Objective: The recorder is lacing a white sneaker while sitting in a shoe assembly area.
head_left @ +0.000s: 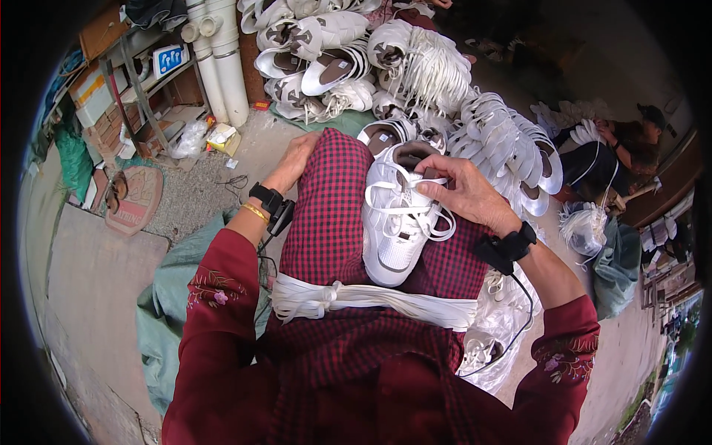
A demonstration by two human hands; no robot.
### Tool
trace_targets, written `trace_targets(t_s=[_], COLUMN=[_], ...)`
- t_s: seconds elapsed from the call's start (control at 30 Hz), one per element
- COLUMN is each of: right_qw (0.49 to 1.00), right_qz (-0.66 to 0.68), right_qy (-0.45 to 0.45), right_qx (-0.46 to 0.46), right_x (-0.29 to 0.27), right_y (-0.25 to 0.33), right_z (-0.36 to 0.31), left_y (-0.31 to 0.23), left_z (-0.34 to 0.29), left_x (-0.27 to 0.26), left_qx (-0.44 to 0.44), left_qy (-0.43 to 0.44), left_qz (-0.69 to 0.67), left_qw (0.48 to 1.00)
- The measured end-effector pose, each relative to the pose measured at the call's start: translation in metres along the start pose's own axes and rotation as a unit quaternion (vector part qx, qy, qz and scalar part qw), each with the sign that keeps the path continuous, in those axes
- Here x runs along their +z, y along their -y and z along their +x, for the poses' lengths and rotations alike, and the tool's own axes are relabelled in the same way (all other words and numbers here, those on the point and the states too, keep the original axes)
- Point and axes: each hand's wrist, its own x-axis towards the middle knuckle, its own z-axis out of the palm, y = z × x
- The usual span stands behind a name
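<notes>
A white sneaker (pixel 393 241) lies on my lap, toe toward me, over a red-and-black checked apron (pixel 330 215). Its white shoelace (pixel 404 204) is threaded through and forms loose loops over the tongue. My right hand (pixel 475 194) is at the shoe's opening, thumb and forefinger closed on the lace near the top of the tongue. My left hand (pixel 298 157) rests against the outer side of my left knee, apart from the shoe; its fingertips are hidden behind the checked cloth. A bundle of white laces (pixel 371 300) lies across my lap, knotted near its left end.
Stacked white sneakers (pixel 326 55) and strung rows of white shoe parts (pixel 497 141) stand ahead. A co-worker (pixel 630 148) sits at the right among white pieces. Left are a metal shelf (pixel 152 81), pipes (pixel 226 67), a mat (pixel 137 200) and green sheeting (pixel 174 297).
</notes>
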Motion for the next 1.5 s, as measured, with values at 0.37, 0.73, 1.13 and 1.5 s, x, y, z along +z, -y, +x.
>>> trace_targets(t_s=[0.37, 0.73, 1.13, 1.5], right_qw=[0.956, 0.953, 0.965, 0.837], right_qz=[0.271, -0.254, 0.255, 0.482], right_qy=[-0.111, 0.008, -0.059, -0.255], right_qx=[0.006, -0.167, -0.018, -0.039], right_x=[-0.035, 0.013, -0.038, -0.06], right_y=[-0.013, 0.013, -0.038, -0.116], right_z=[-0.013, 0.009, -0.02, -0.059], left_y=[-0.101, -0.108, -0.072, -0.103], left_z=[-0.065, -0.069, -0.052, -0.032], left_x=[0.041, 0.066, 0.067, 0.092], left_qx=[0.217, 0.229, -0.007, -0.084], left_qy=[-0.017, 0.014, 0.21, 0.198], left_qz=[0.194, 0.207, 0.338, 0.282], left_qw=[0.957, 0.951, 0.918, 0.935])
